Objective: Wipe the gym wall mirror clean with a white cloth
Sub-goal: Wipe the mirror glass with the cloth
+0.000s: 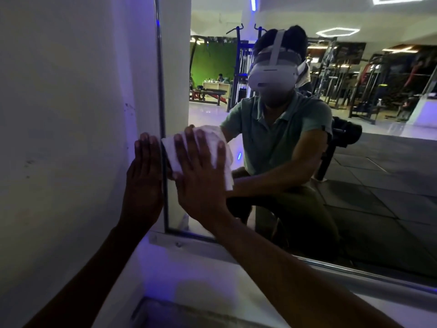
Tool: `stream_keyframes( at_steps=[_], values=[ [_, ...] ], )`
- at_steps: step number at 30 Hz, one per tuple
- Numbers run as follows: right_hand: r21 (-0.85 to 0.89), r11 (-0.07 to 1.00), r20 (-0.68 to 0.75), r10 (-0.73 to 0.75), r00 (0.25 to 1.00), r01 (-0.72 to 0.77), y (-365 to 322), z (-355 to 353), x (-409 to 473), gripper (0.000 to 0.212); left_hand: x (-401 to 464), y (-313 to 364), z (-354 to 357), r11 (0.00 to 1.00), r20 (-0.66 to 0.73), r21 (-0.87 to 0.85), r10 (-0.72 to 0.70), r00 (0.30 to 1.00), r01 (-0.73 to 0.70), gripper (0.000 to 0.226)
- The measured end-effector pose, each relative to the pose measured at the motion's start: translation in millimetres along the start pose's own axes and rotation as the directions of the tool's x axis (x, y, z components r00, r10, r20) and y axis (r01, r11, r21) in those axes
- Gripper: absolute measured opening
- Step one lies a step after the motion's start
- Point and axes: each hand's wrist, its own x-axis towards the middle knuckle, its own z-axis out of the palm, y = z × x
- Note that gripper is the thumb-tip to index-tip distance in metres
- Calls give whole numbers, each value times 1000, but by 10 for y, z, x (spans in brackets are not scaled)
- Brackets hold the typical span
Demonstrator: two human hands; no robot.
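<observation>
Cloth pinned flat at the mirror's lower left corner

The right hand [201,176], fingers straight and spread, presses the white cloth [212,147] to the mirror [354,162] just beside its left edge; unwiped glass stretches away rightward. The left hand [144,181] rests flat on the wall [71,114], holding nothing.

Premises: a commercial gym, seen mostly by reflection in a large wall mirror [354,162] edged by a metal frame [162,114] against a white wall [71,91]. Far left: weight bench [208,93], green wall [212,65], pull-up tower [241,67]. Far right: rows of weight machines [378,79]. Overhead: hexagonal ceiling lights [338,31]. Near right: dark rubber floor tiles [378,185]; pale glossy floor beyond. Blue-violet lighting throughout.
</observation>
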Motion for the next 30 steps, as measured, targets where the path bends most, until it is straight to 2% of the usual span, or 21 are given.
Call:
stream_keyframes(
  at_steps=[2, 4, 7, 9, 10, 11, 12, 14, 17, 19, 20, 23, 25, 27, 30],
  values=[
    [31, 999, 11, -34, 999, 34, 105, -71, -21, 80, -58, -7, 3, 1000, -5, 23, 0, 1000, 0, 58],
    [5, 1000, -25, 13, 1000, -13, 471, -243, -177, 80, -99, 5, 11, 999, 11, 23, -32, 999, 32, 67],
    [-149, 951, -126, 255, 959, -272, 1134, -567, -484, 78, -91, 46, 54, 996, 28, -46, -73, 997, 74, 80],
    [-192, 867, -174, 431, 885, -460, 1167, -615, -488, 80, -76, 61, 77, 993, 15, -76, -90, 996, 91, 83],
    [-177, 845, -185, 475, 860, -505, 1037, -561, -394, 81, -71, 55, 87, 993, 11, -81, -90, 996, 90, 83],
    [-157, 859, -173, 461, 870, -487, 872, -486, -276, 81, -77, 56, 94, 993, 15, -78, -88, 996, 89, 81],
    [-135, 906, -144, 384, 912, -402, 693, -396, -138, 81, -86, 44, 91, 994, 21, -64, -83, 996, 84, 78],
    [-108, 981, -64, 154, 986, -160, 408, -243, 98, 80, -93, 0, 71, 998, 27, -26, -54, 998, 55, 73],
    [-95, 995, -6, -30, 1000, 29, 302, -285, 217, 81, -96, -58, 10, 999, 52, 49, -20, 998, 18, 75],
    [-48, 999, -5, 13, 1000, -13, 448, -364, 23, 80, -139, -51, -3, 996, 59, 85, -40, 997, 35, 76],
    [-27, 994, -17, 110, 994, -110, 585, -423, -174, 78, -184, -11, 7, 994, 58, 87, -70, 996, 65, 77],
    [-98, 884, -73, 452, 889, -458, 1167, -574, -1015, 82, -374, 144, 107, 990, 77, 88, -119, 990, 112, 80],
    [-187, 818, -51, 544, 837, -544, 1309, -555, -1369, 84, -511, 184, 187, 987, 91, 117, -125, 988, 114, 80],
    [-175, 845, -17, 511, 859, -506, 1149, -363, -1384, 83, -658, 209, 270, 985, 109, 110, -142, 984, 130, 81],
    [-103, 966, 51, 242, 969, -236, 634, -12, -1156, 82, -912, 363, 396, 985, 115, 65, -165, 980, 158, 81]
  ],
)
